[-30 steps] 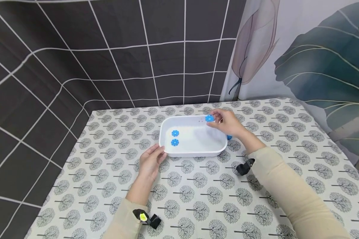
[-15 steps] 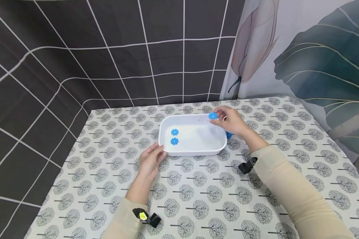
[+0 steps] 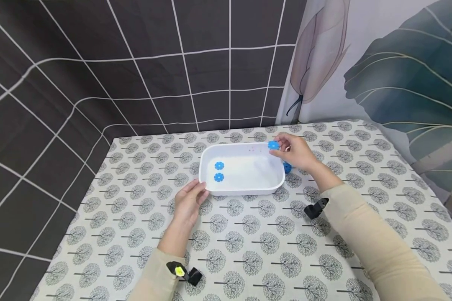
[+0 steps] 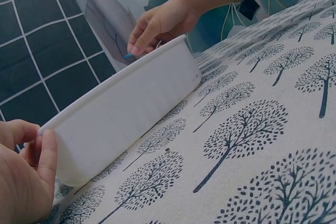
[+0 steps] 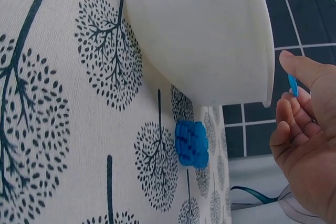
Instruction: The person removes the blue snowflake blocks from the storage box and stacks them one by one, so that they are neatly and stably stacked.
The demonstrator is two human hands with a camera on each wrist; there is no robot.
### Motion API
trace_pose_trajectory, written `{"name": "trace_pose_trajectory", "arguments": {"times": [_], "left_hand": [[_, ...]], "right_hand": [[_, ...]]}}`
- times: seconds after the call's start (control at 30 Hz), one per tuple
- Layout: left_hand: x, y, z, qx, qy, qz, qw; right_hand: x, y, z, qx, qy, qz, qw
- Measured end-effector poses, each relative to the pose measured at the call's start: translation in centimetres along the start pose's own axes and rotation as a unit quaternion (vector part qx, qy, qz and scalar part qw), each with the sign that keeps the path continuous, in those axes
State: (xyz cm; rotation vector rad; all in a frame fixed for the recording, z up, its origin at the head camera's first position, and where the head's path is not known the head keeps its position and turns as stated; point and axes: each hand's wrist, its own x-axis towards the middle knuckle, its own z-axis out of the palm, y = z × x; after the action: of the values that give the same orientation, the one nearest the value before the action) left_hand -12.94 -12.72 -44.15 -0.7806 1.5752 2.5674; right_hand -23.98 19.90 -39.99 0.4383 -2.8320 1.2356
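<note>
A white rectangular tub [image 3: 245, 192] stands on the table, with two blue notched discs [image 3: 219, 166] lying flat at its left end. My left hand [image 3: 188, 201] grips the tub's near left corner, thumb on the outer wall in the left wrist view. Over the far right corner of the tub, my right hand [image 3: 296, 153] pinches another blue notched disc [image 3: 273, 145] between thumb and fingers. Just outside the tub's right end sits a stack of blue discs [image 5: 191, 144], seen fully in the right wrist view and partly hidden in the head view.
A cloth [image 3: 233, 242] printed with trees covers the table. Behind it hangs a dark curtain [image 3: 207, 75] with white grid lines, and a leaf-patterned curtain [image 3: 410, 75] at the right. Small pinkish marks show on the tub's inner far wall.
My right hand has drifted a little to the right and slightly up, carrying the pinched disc towards the tub's far right rim. The left hand keeps its grip on the corner.
</note>
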Motion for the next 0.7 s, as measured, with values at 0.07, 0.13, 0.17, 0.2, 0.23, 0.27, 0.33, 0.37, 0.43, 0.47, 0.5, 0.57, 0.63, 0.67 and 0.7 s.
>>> {"name": "trace_pose_trajectory", "arguments": {"times": [0.07,0.13,0.17,0.2,0.23,0.27,0.33,0.37,0.43,0.47,0.5,0.57,0.63,0.67,0.7], "left_hand": [[0.0,0.1,0.0,0.001,0.001,0.0,1.0],[-0.1,0.1,0.0,0.003,0.0,0.001,1.0],[-0.1,0.1,0.0,0.003,0.0,0.0,1.0],[-0.1,0.1,0.0,0.003,-0.001,0.0,1.0],[-0.1,0.1,0.0,0.001,0.0,0.0,1.0],[-0.1,0.1,0.0,0.0,-0.001,0.0,1.0],[-0.1,0.1,0.0,-0.001,-0.001,0.001,1.0],[-0.1,0.1,0.0,-0.003,-0.001,0.0,1.0],[0.0,0.1,0.0,-0.006,-0.001,0.0,1.0],[0.0,0.1,0.0,-0.006,-0.001,0.001,1.0],[0.0,0.1,0.0,-0.005,-0.002,0.0,1.0],[0.0,0.1,0.0,-0.005,-0.001,-0.001,1.0],[0.0,0.1,-0.1,-0.005,-0.002,-0.002,1.0],[0.0,0.1,-0.1,-0.004,-0.003,-0.002,1.0],[0.0,0.1,-0.1,-0.005,-0.003,-0.003,1.0]], "right_hand": [[-0.1,0.1,-0.1,0.0,0.0,0.003,1.0],[-0.2,0.3,-0.2,0.0,-0.001,0.005,1.0],[-0.2,0.4,-0.3,0.0,-0.001,0.007,1.0],[-0.3,0.5,-0.3,-0.001,0.0,0.007,1.0],[-0.3,0.5,-0.3,-0.001,0.0,0.007,1.0],[-0.4,0.6,-0.4,-0.002,0.0,0.006,1.0],[-0.5,0.8,-0.4,-0.002,0.001,0.004,1.0],[-0.6,0.9,-0.5,-0.001,0.001,0.002,1.0],[-0.7,1.0,-0.6,-0.001,0.004,0.002,1.0],[-0.8,1.1,-0.6,0.0,0.006,0.002,1.0],[-0.8,1.1,-0.6,0.0,0.007,0.001,1.0],[-0.9,1.3,-0.7,0.001,0.009,0.002,1.0],[-1.0,1.5,-0.8,0.002,0.01,0.002,0.9999],[-1.1,1.6,-0.8,0.001,0.011,0.004,0.9999],[-1.1,1.6,-0.8,0.001,0.011,0.004,0.9999]]}}
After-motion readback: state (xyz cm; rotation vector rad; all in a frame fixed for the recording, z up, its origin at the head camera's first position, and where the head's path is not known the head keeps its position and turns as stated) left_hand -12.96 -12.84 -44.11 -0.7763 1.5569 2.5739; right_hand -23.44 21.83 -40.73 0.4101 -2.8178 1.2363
